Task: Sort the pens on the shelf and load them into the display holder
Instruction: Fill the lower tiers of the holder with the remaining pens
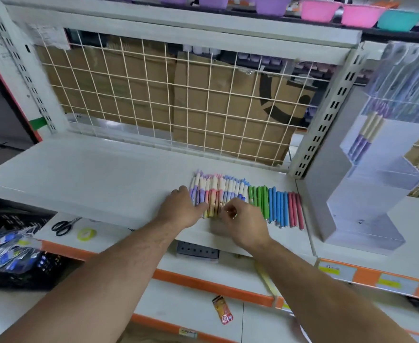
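- So the pens (243, 199) are lying in one tidy row on the white shelf (84, 167), right of centre and near the front edge, barrels running near-to-far.
- Already grouped by colour: two-tone cream-and-purple, cream-and-pink and cream-and-blue ones on the left, then solid green pens (259, 200), blue pens (279, 206) and pink pens (295, 209) at the right end.
- The clear acrylic display holder (366, 194) stands just right of the row. Stepped pockets, and an upper one has a few cream-and-purple pens (366, 134) in it already. The lower pockets look empty.
- Left hand (182, 209) lies flat on the left end of the row, fingers together and pressed onto the purple ones, like it's squaring them up.
- Right hand (243, 224) is curled over the near ends around the pink/blue two-tone pens. Thumb and forefinger seem to be pinching at a pen tip, but I can't tell if anything's actually gripped.
- My guess on handling: light, stiff plastic sticks, smooth and round, so they'll roll if nudged sideways. Not fragile.
- I'd grab a whole colour bunch around the middle of the barrels, fingers over and thumb under, and keep the ends level so they drop into a pocket together.
- Grabbing by the tips alone would probably let them fan out.
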### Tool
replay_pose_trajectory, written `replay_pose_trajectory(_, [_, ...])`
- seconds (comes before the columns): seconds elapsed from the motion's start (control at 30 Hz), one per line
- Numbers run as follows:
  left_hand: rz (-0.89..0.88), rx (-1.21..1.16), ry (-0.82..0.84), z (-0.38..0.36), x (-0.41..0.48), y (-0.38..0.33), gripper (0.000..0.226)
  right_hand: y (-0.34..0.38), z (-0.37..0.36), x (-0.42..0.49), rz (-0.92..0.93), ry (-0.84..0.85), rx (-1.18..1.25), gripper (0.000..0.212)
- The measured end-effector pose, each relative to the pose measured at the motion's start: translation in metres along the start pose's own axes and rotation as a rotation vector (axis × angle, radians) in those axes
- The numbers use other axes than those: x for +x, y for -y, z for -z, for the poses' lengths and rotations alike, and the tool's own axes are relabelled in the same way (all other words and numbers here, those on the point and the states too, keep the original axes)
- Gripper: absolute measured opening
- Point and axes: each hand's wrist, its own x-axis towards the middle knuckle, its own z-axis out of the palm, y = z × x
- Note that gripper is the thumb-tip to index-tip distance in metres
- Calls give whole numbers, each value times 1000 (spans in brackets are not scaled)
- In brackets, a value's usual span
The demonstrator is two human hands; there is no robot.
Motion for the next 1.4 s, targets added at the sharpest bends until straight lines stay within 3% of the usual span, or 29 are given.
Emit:
replay_pose_trajectory(0.1, [33, -13, -1, -2, 7, 1, 58, -1, -15, 1, -28, 6, 48, 5])
replay_pose_trajectory(0.23, [81, -18, 21, -2, 15, 6, 43, -6, -30, -2, -102, -36, 172, 19])
replay_pose_trajectory(0.53, [131, -14, 35, -1, 25, 13, 22, -10, -34, -2, -136, -33, 244, 16])
replay_pose_trajectory(0.87, [132, -53, -27, -4, 24, 11, 32, -12, -35, -3, -147, -33, 290, 16])
replay_pose_trajectory(1.0, [94, 35, -57, -4, 22, 9, 35, -12, -34, -3, -149, -33, 298, 17])
replay_pose_trajectory(1.27, [97, 139, 31, -5, 28, -1, 30, -12, -33, -2, -157, -36, 327, 17])
replay_pose_trajectory(1.4, [136, 15, 43, -1, 28, 0, 30, -12, -33, -1, -167, -31, 331, 17])
